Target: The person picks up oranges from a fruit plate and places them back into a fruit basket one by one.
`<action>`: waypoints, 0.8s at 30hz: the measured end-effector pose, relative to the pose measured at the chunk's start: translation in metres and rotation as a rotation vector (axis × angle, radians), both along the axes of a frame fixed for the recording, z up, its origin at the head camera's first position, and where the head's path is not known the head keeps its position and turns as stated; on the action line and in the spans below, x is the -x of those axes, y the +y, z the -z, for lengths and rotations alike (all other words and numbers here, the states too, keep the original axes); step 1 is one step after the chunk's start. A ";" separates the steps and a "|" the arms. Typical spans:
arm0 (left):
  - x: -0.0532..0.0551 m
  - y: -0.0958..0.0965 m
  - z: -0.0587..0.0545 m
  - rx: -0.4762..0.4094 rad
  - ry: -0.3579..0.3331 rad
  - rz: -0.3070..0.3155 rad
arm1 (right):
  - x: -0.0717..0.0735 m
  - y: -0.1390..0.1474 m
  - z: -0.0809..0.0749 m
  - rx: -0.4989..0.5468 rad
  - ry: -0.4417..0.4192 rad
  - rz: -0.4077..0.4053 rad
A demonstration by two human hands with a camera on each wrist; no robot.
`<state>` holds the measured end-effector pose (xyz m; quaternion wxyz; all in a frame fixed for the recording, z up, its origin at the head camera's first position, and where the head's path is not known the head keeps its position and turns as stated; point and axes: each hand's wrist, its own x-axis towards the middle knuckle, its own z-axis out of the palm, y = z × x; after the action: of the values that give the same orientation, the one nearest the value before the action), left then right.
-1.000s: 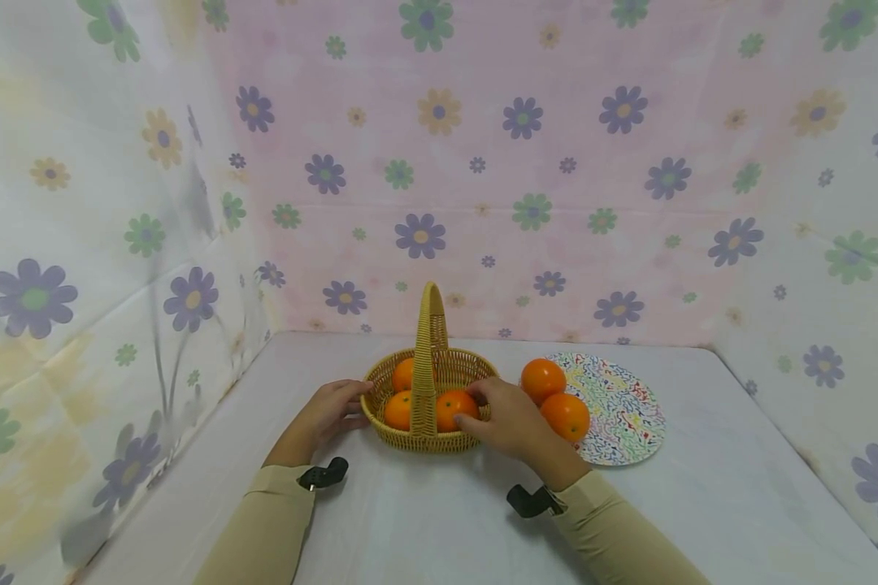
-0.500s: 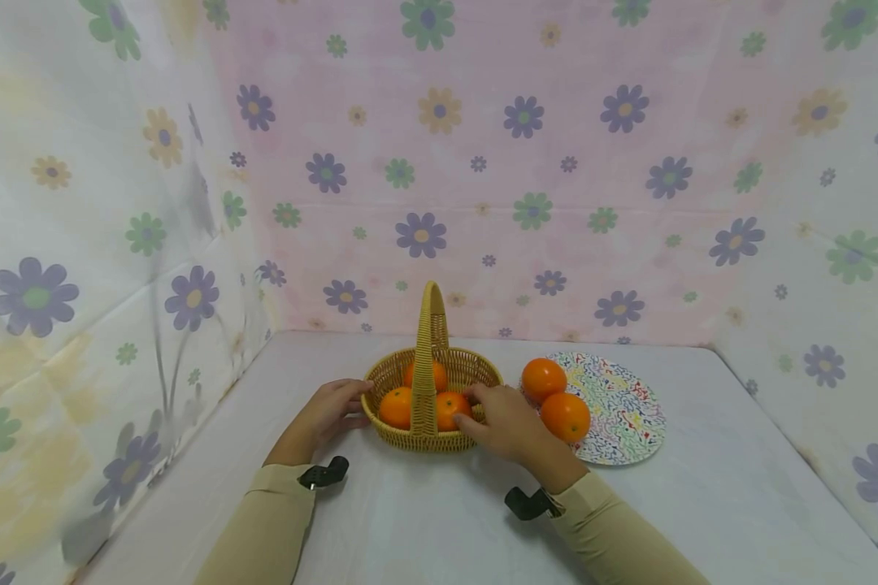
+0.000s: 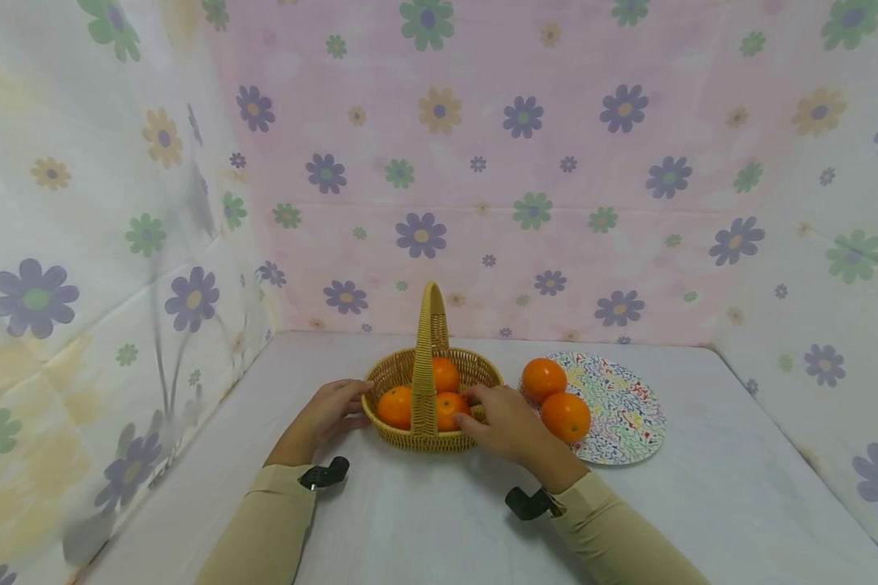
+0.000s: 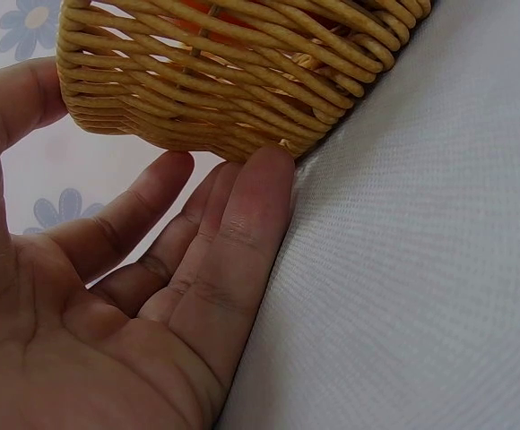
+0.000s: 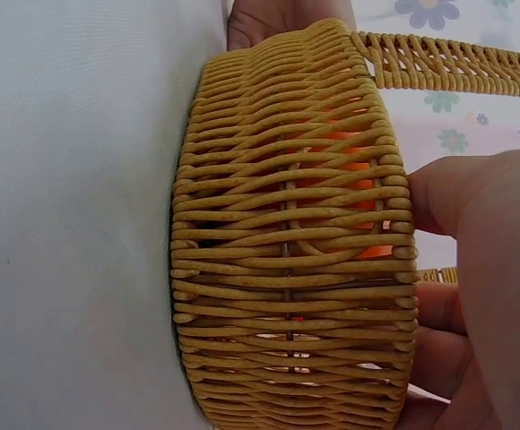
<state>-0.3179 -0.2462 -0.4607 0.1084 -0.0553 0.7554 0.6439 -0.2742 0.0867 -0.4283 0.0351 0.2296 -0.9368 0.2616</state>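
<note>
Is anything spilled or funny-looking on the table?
Nothing looks spilled or broken. The basket stands upright, three oranges inside. A little odd: two more oranges crowd one side of the plate, leaving the rest bare.

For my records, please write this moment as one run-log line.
left hand: touching basket; right hand: partly over basket, beside orange; basket: three oranges; plate: two oranges at left edge
</note>
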 end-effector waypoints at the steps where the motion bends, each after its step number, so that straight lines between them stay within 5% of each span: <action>1: 0.000 0.000 0.000 -0.002 0.000 -0.001 | 0.000 0.000 -0.001 0.007 -0.003 -0.003; 24: -0.001 0.001 -0.002 0.014 -0.011 -0.014 | 0.005 0.015 -0.017 0.133 0.095 -0.003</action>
<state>-0.3164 -0.2452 -0.4586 0.1076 -0.0649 0.7589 0.6390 -0.2797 0.1017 -0.4114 0.0943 0.2404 -0.9143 0.3120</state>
